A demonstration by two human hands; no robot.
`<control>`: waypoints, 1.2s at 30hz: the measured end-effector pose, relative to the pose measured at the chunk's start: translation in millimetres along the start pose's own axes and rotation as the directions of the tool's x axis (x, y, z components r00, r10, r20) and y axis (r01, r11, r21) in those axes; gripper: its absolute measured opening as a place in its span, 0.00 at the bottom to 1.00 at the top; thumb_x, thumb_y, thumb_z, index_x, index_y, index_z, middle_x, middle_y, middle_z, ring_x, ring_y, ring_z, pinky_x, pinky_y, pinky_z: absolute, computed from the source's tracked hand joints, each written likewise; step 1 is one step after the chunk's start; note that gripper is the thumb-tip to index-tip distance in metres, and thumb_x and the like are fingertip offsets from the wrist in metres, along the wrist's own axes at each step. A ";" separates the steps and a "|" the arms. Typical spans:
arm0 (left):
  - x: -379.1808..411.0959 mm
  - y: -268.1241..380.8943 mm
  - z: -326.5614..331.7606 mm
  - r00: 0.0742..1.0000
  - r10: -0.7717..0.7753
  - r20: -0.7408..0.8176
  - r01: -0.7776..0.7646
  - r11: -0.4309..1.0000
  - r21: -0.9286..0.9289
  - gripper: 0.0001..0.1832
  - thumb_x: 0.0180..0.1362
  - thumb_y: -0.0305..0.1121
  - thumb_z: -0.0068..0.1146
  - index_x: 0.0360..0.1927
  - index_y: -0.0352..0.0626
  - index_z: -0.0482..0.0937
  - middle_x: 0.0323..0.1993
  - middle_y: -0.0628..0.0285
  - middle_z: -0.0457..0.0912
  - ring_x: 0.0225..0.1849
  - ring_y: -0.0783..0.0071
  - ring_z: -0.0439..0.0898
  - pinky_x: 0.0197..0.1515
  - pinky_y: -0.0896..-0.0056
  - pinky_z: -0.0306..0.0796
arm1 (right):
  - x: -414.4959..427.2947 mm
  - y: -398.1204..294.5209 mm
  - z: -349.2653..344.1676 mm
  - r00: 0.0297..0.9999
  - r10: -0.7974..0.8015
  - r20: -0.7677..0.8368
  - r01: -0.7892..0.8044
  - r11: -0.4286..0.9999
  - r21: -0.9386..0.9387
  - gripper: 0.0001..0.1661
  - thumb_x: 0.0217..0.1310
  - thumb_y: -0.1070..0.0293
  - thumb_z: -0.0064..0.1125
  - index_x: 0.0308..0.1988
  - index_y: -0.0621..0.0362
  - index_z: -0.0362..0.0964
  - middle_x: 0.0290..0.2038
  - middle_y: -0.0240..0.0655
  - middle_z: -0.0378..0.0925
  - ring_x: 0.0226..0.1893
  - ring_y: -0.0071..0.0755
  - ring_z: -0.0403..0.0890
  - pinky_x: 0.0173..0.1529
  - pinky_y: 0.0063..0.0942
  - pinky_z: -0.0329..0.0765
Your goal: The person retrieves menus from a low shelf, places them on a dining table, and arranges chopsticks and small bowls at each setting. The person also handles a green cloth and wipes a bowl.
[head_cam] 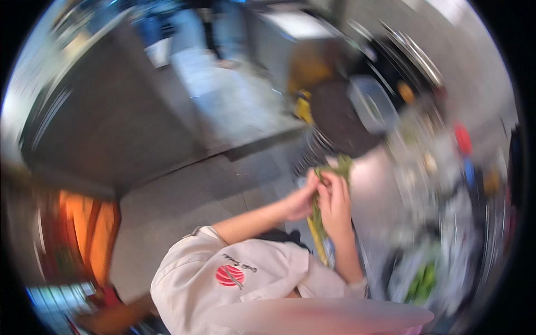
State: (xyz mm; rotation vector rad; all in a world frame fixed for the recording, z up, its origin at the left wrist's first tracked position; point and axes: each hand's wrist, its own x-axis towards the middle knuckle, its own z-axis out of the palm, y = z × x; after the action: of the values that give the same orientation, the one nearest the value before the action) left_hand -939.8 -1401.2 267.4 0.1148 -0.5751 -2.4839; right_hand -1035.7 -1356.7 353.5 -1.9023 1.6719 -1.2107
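Both hands meet above the near edge of a steel counter, on a green leafy stalk (344, 164). My left hand (302, 202) comes in from the left and has its fingertips closed on the stalk. My right hand (335, 201) pinches it from the other side, fingers bent over it. Leafy green ends stick out past the fingertips, and a green length hangs down between the palms. Blur hides the exact finger contact. Just below the hands is a long yellow thing (317, 240) that I cannot identify.
A translucent plastic tub (373, 104) stands beyond the hands near a dark round surface (343, 113). Blurred clear bags and containers line the counter's right side, with green vegetables in a plastic bag (422, 281). A large steel cabinet (113, 113) stands left. Another person's leg (208, 33) shows far off.
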 end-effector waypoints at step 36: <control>-179.5 52.5 51.1 0.657 0.743 -0.128 -0.093 0.249 0.964 0.10 0.53 0.23 0.48 0.40 0.41 0.66 0.37 0.67 0.69 0.41 0.81 0.65 0.43 0.77 0.61 | 56.4 40.2 13.9 0.814 -0.355 0.459 0.094 0.861 0.500 0.07 0.47 0.80 0.56 0.31 0.64 0.68 0.30 0.32 0.70 0.32 0.22 0.68 0.38 0.17 0.65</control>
State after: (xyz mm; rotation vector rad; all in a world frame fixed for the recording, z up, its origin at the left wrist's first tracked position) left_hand -774.3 -1320.3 327.9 0.9742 -1.4093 -1.1226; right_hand -1053.9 -1423.1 337.4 -1.9239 0.7886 -0.9098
